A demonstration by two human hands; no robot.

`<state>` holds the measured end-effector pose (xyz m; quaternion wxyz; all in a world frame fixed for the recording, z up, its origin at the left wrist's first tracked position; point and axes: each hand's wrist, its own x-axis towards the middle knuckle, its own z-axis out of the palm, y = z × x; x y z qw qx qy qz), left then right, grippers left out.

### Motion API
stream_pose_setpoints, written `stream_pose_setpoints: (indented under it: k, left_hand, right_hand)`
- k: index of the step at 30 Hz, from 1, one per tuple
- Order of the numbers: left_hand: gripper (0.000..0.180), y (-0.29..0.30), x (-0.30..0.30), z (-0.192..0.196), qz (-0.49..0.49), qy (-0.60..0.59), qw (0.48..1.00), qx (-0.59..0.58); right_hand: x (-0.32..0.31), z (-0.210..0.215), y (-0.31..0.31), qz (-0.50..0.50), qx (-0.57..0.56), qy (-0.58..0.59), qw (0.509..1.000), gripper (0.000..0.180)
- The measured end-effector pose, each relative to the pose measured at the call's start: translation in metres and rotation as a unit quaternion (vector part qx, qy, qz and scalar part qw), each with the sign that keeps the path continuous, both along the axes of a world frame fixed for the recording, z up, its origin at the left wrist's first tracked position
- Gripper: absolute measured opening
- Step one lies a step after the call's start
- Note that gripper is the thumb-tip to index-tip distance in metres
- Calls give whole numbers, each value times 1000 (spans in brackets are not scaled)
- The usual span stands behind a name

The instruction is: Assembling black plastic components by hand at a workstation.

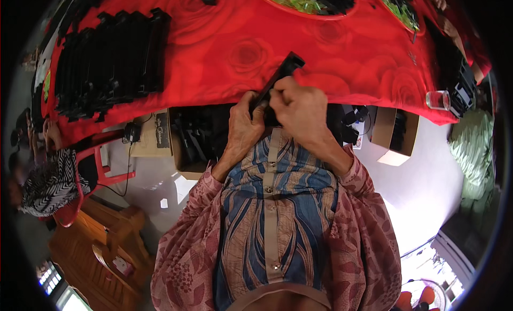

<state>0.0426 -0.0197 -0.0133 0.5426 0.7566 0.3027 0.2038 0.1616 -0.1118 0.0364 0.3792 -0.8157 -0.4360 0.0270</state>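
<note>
Fingers [256,105] of my left hand [243,126] and right hand [299,110] clench one long black plastic strip [283,70] at the red tablecloth's [240,49] edge; finished-looking black pieces [112,59] sit stacked well to my left; more seemingly wait in the cardboard box [184,164] below; my knuckles hide the strip's near end.

Bare red cloth [235,54] beside black stack [109,59]

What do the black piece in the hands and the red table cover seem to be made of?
The black piece, held by the left hand and the right hand, looks like moulded plastic: matt, stiff, straight-edged. The red table cover seems a glossy plastic or coated cloth, given its sheen and rose pattern.
</note>
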Motion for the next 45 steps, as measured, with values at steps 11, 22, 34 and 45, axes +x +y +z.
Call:
stream_pose_setpoints:
  k: [11,22,34,45]
  left_hand:
    - [18,24,-5,15,-82,55,991,-96]
    - [33,22,-34,41,-190,140,966,102]
    - [22,23,-43,52,-243,157,941,177]
    - [24,23,-37,49,-256,202,930,168]
  right_hand:
    - [45,41,-2,89,61,-7,994,39]
    - [39,41,-18,230,-230,117,938,34]
    - [4,21,-33,209,-204,112,950,31]
    - [16,12,-31,268,-179,103,941,35]
